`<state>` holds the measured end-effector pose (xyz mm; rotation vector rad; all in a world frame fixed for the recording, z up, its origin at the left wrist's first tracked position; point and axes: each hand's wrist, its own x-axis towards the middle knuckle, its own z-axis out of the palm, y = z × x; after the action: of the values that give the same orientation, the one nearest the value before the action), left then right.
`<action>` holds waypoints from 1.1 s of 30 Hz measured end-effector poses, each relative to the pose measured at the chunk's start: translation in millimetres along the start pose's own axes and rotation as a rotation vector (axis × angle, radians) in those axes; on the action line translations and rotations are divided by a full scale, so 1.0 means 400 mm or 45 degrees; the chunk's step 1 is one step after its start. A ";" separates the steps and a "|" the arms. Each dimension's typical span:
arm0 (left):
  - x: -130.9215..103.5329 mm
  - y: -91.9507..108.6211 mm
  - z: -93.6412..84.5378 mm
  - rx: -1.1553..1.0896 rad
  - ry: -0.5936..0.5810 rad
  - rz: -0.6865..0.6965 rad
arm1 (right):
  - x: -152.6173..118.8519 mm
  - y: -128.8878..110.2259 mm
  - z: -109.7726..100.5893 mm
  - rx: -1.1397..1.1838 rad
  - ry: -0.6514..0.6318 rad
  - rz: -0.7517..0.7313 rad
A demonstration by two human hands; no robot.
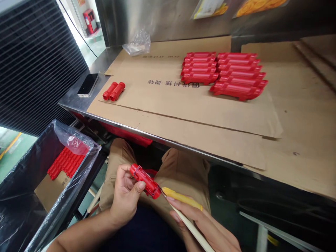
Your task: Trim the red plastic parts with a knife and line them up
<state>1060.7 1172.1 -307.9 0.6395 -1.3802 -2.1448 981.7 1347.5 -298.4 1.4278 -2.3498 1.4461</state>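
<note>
Worktop point(183, 115), cardboard-covered: two blocks of stacked red housings point(225, 73), a loose red pair point(113, 91), a phone point(88, 84), a crumpled clear bag point(138, 43); beside it, a plastic-lined black bin point(31, 196) holding rows of red parts point(65, 162) on cardboard. Over the lap, left hand point(126, 197), fingers closed around a red housing point(145, 181); right hand point(202, 224), fingers closed on a yellow-handled blade point(181, 198) whose tip meets the housing's end. Step judged: edge trimming; the stroke wants a steady part and a light blade.

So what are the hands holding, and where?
Left hand grips a red plastic part around its middle. Right hand holds a yellow-handled tool by the handle.
</note>
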 end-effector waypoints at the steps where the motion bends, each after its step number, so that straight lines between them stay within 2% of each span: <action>1: 0.000 0.002 0.001 0.002 0.008 0.003 | 0.000 -0.001 0.000 0.000 0.006 -0.004; 6: -0.007 0.011 0.005 0.038 0.043 0.045 | 0.010 -0.004 -0.009 -0.018 -0.032 -0.029; 10: -0.015 0.010 0.006 0.068 0.086 0.055 | 0.033 0.002 -0.017 0.079 -0.119 0.089; 13: -0.010 0.007 0.005 0.047 0.070 0.019 | 0.045 0.017 -0.017 0.213 -0.118 -0.018; 16: 0.003 0.009 0.005 -0.059 0.017 -0.149 | 0.045 0.033 -0.014 0.258 -0.136 -0.105; 19: 0.014 0.015 0.006 -0.176 -0.037 -0.398 | 0.045 0.041 -0.013 0.284 -0.205 -0.064; 22: 0.017 0.019 0.006 -0.204 -0.084 -0.489 | 0.056 0.036 -0.021 0.373 -0.186 -0.047; 24: 0.016 0.017 0.004 -0.188 -0.113 -0.439 | 0.067 0.028 -0.028 0.412 -0.175 0.083; 27: 0.012 0.009 0.000 -0.107 -0.139 -0.293 | 0.083 0.019 -0.031 0.528 -0.153 0.500; 29: 0.008 0.004 -0.002 -0.038 -0.156 -0.201 | 0.090 0.017 -0.024 0.732 -0.110 0.711; 33: -0.001 0.001 -0.003 0.045 -0.178 -0.054 | 0.100 0.016 -0.005 1.215 -0.066 0.895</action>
<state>1061.8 1171.6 -307.9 0.5459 -1.4933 -2.2401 953.2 1322.9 -283.6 0.6261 -2.3823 3.0087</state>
